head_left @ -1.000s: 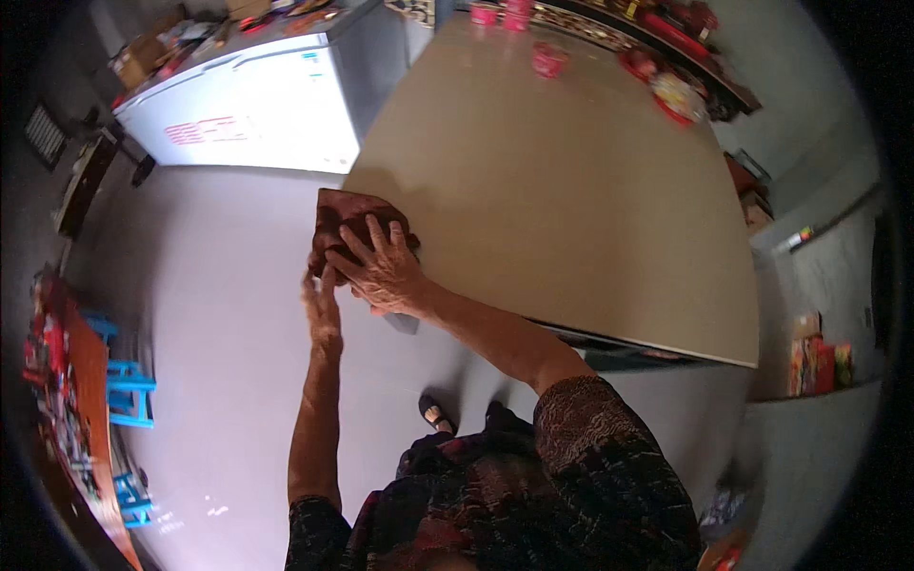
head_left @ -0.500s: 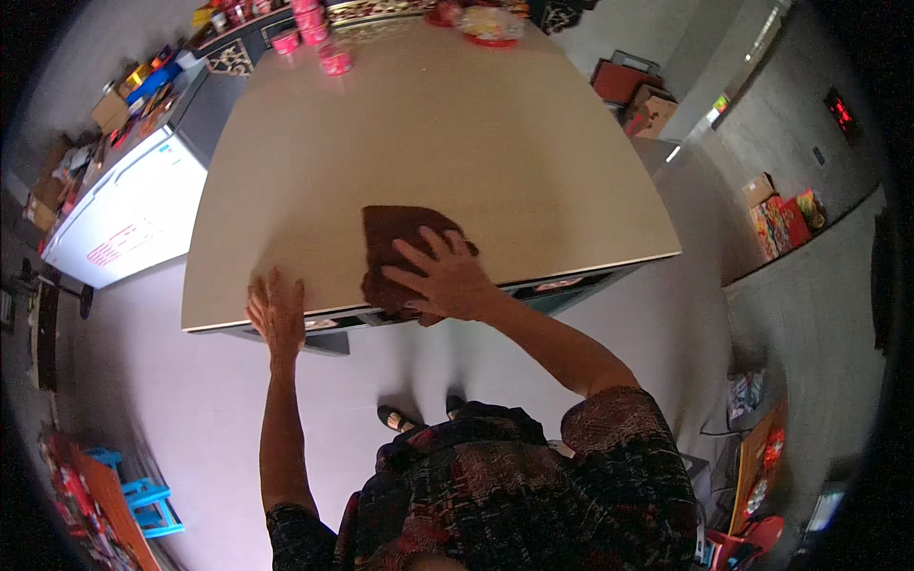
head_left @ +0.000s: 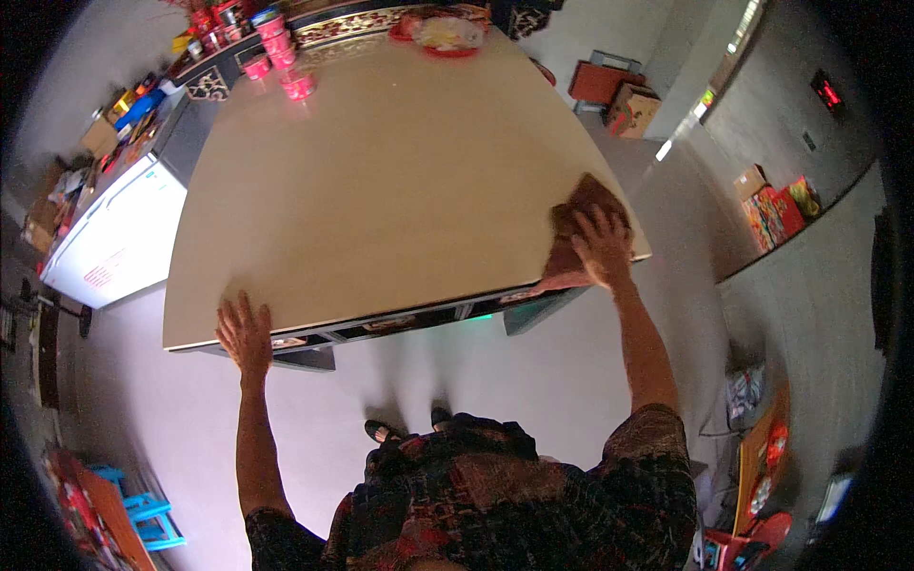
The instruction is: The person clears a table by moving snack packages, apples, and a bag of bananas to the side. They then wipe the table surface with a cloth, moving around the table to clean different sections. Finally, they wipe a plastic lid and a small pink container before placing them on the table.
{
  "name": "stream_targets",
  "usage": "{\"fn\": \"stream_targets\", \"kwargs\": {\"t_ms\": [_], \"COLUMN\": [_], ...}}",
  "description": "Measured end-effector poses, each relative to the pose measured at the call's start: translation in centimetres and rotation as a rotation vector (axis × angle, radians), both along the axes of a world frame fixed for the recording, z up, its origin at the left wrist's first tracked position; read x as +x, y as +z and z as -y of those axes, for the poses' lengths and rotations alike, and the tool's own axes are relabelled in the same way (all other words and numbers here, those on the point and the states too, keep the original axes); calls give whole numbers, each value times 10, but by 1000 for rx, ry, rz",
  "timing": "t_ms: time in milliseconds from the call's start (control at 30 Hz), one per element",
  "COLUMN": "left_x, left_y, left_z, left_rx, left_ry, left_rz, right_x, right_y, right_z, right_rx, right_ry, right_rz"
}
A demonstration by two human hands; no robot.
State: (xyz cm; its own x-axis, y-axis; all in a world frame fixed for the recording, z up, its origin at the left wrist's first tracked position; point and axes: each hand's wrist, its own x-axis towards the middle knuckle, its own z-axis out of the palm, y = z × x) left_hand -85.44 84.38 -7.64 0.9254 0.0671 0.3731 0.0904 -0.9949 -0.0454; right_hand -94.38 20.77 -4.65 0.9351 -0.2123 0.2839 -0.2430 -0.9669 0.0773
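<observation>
A wide beige table (head_left: 381, 190) fills the room in front of me, its near edge running above a grey floor (head_left: 533, 362). My right hand (head_left: 602, 246) lies flat with fingers spread on a brown cloth (head_left: 579, 214), pressing it down at the table's near right corner; part of the cloth hangs over the edge. My left hand (head_left: 245, 330) rests open and flat on the near left corner, holding nothing. The table top between my hands is bare. At the far edge stand small pink cups (head_left: 282, 65) and a red plate (head_left: 447, 33) with something pale on it. To the left sits a white chest freezer (head_left: 109, 243) with a red label on its lid. Right of the table, a brown cardboard box (head_left: 631, 109) stands on the floor, and colourful red and yellow packages (head_left: 776, 205) lie by the wall.
</observation>
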Motion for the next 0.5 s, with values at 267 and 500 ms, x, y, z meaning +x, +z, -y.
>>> {"fn": "stream_targets", "kwargs": {"t_ms": [267,500], "left_x": [-4,-15], "left_y": [5,28], "left_z": [18,16], "left_rx": [-16,-64], "left_ry": [-8,-135], "left_rz": [49,121], "right_x": [49,116], "right_y": [-18,-2], "right_z": [4,-161], "right_rx": [-21,-112], "right_ry": [-396,-6], "right_rz": [-74,-31]}}
